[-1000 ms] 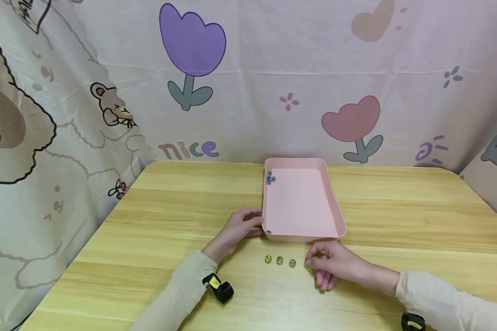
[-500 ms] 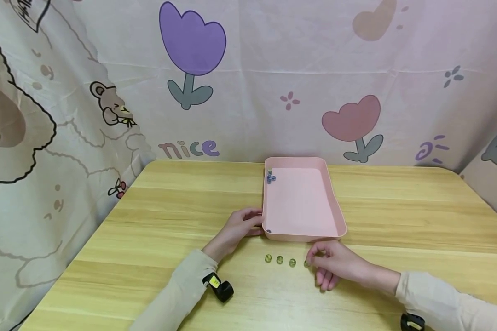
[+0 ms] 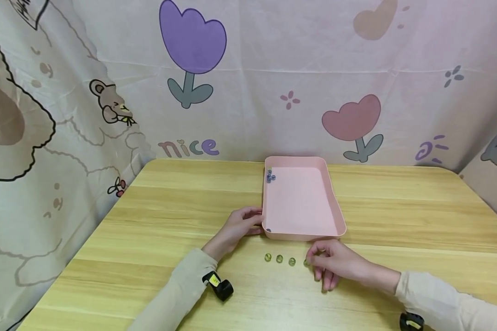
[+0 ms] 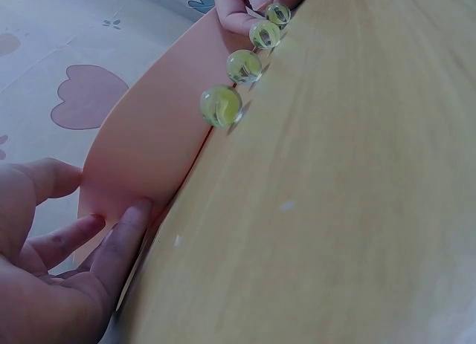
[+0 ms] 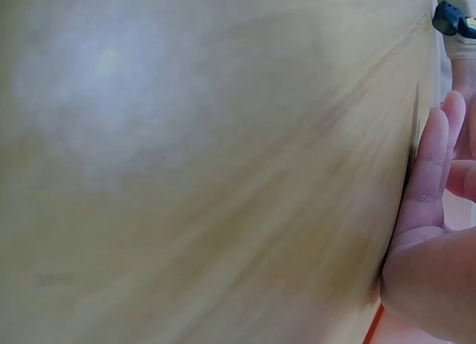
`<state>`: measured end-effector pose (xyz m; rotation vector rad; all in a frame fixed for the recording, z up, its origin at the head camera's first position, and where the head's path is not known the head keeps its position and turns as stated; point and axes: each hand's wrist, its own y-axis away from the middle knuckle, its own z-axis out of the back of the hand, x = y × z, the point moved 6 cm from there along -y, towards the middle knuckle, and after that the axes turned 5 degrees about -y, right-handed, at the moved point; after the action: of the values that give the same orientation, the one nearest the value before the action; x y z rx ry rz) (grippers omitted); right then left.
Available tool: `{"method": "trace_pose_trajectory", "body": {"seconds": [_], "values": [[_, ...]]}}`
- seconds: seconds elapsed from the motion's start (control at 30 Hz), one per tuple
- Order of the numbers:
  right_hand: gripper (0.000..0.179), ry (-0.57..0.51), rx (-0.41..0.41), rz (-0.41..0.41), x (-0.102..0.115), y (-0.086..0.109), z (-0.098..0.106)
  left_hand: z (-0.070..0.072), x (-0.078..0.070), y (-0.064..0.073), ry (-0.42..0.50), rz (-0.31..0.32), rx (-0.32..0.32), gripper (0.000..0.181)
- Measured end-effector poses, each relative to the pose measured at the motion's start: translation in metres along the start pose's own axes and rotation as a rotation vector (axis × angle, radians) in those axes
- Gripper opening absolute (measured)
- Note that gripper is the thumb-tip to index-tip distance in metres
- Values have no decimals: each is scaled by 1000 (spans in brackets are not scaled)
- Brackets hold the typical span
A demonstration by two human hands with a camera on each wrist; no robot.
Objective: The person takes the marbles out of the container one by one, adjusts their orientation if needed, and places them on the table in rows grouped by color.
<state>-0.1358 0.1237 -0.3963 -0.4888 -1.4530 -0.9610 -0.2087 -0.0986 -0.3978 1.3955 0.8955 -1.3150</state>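
A row of clear marbles with yellow-green swirls point(image 3: 279, 259) lies on the table, in front of the pink tray point(image 3: 302, 237). At the right end of the row, my right hand point(image 3: 335, 262) pinches the last marble point(image 3: 306, 263) between thumb and index finger, its other fingers curled below near the tabletop. My left hand point(image 3: 237, 226) touches the tray's near left corner; in the left wrist view its fingertips point(image 4: 137, 210) press the outer wall with nothing gripped. The nearest marble point(image 4: 221, 105) there shows its swirl clearly. In the right wrist view, the marble is hidden behind the right hand point(image 5: 431, 210).
Inside the tray, several small blue marbles point(image 3: 270, 176) cluster by the far left wall, and another blue marble point(image 3: 268, 230) sits in the near left corner. The wooden table point(image 3: 182, 207) meets a printed cloth backdrop point(image 3: 257, 115) behind and at both sides.
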Motion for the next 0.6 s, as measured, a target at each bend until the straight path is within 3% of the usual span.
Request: {"method": "trace_pose_trajectory", "body": {"seconds": [0.6], "values": [[16,6,-10,-4,2,2,1,0,-1,-1,-1,10,-2,38]]}}
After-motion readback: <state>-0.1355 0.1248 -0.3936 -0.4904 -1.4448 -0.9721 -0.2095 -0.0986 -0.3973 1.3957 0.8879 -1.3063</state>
